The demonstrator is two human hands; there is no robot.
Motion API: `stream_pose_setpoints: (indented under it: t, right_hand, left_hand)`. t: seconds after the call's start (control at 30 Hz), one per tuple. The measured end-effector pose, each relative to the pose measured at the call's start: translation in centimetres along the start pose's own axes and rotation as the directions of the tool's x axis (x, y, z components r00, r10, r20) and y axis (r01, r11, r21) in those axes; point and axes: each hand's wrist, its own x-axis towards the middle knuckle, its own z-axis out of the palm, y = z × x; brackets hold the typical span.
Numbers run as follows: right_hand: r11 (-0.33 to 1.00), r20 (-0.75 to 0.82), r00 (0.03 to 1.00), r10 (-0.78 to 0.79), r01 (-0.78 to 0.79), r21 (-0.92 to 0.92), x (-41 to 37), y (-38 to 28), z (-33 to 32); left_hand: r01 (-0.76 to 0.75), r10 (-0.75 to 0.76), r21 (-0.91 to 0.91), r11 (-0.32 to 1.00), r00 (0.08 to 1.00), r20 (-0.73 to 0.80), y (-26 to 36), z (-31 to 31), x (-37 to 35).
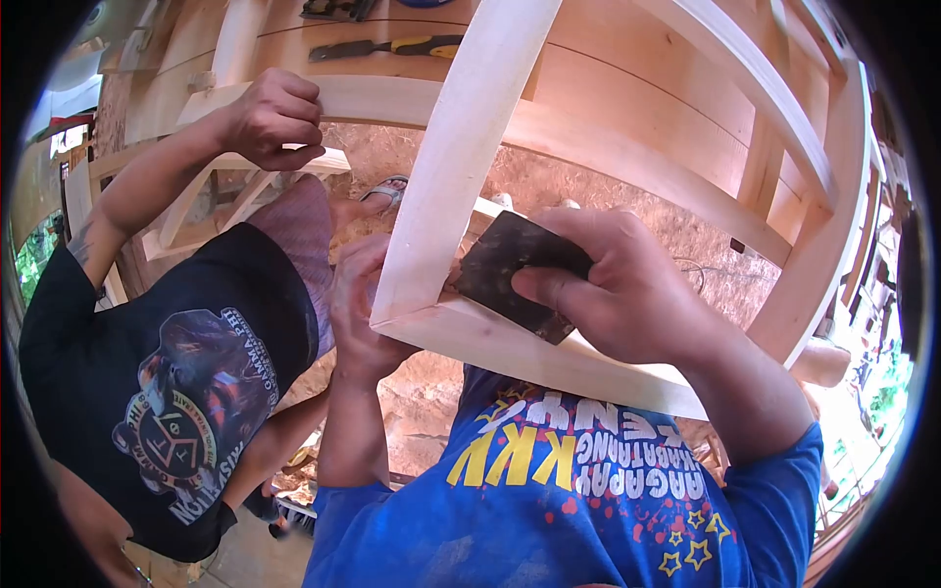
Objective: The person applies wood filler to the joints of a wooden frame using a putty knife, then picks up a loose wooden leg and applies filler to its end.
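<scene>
A pale wooden frame (pixel 461 147) stands in front of me, with a corner joint near the middle of the view. My right hand (pixel 627 284) grips a dark, flat rectangular block (pixel 520 274), pressed against the lower rail (pixel 569 358) just right of that corner. Thumb and fingers lie on opposite sides of the block. My left hand (pixel 363 304) is wrapped round the corner of the frame from the left, its fingers partly hidden behind the wood.
A co-worker in a black shirt (pixel 196 392) is close on the left, one closed hand (pixel 279 120) near a wooden rail. A yellow and black tool (pixel 421 46) lies on boards at the top. More frame parts (pixel 814 255) curve round the right.
</scene>
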Motion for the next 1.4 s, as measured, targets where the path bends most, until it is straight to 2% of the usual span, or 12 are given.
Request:
stream_pose_setpoints:
  t: [0.13, 0.23, 0.47, 0.63, 0.83, 0.9, 1.0, 1.1, 1.2, 1.27, 1.33, 1.4]
  right_hand:
    - [0.979, -0.009, 0.979, -0.203, 0.204, 0.028, -0.4, 0.8, -0.3]
    - [0.979, -0.101, 0.995, 0.008, 0.012, 0.201, 0.0, 0.7, -1.3]
    - [0.974, -0.135, 0.989, -0.064, 0.032, -0.225, 1.1, 0.4, 0.0]
    - [0.996, -0.075, 0.997, -0.008, 0.001, -0.092, 1.7, 0.3, 0.0]
    - [0.998, -0.047, 0.999, 0.028, -0.025, 0.055, 0.5, 0.1, -0.6]
    - [0.994, -0.03, 0.998, 0.049, -0.046, 0.095, -0.2, -0.5, -0.7]
    - [0.997, -0.072, 0.995, -0.065, 0.067, 0.035, -1.0, -0.8, -0.3]
    - [0.989, -0.031, 0.997, 0.069, -0.064, 0.13, -1.7, -2.2, -0.1]
    - [0.972, -0.024, 0.975, -0.22, 0.221, 0.079, -3.3, -2.5, 1.7]
    - [0.976, -0.243, 0.948, -0.204, 0.217, 0.03, -4.0, -2.2, 2.5]
    - [0.896, -0.268, 0.871, -0.412, 0.334, -0.292, -4.8, -0.7, 2.3]
    - [0.852, -0.312, 0.821, -0.478, 0.349, -0.39, -5.5, 0.9, 3.9]
  left_hand:
    - [0.015, -0.015, -0.023, 1.0, 1.0, 0.02, -0.3, -0.2, 0.2]
    - [0.018, -0.019, -0.088, 0.996, 1.0, -0.018, 0.2, 0.2, 0.2]
    - [0.018, -0.018, -0.019, 1.0, 1.0, 0.019, 0.3, 0.0, 0.3]
    - [0.125, -0.127, -0.119, 0.985, 0.992, -0.006, -0.3, 0.2, -0.1]
    - [-0.044, 0.045, -0.017, 0.999, 0.999, 0.015, 0.2, 0.3, 0.6]
    - [-0.007, 0.007, -0.036, 0.999, 1.0, 0.01, 0.4, 0.5, 0.6]
    - [-0.039, 0.039, 0.001, 0.999, 0.999, 0.012, 0.0, 0.4, 0.9]
    - [-0.102, 0.102, 0.013, 0.995, 0.995, -0.02, -0.4, 0.4, 1.3]
    - [-0.098, 0.095, -0.052, 0.994, 0.994, -0.057, 0.0, 0.5, 1.6]
    - [-0.098, 0.091, -0.112, 0.989, 0.993, -0.073, 0.2, 0.8, 1.8]
    - [-0.104, 0.093, -0.167, 0.98, 0.993, -0.076, 0.2, 1.4, 1.6]
    - [-0.073, 0.061, -0.205, 0.976, 0.996, -0.061, -0.4, 2.0, 1.4]
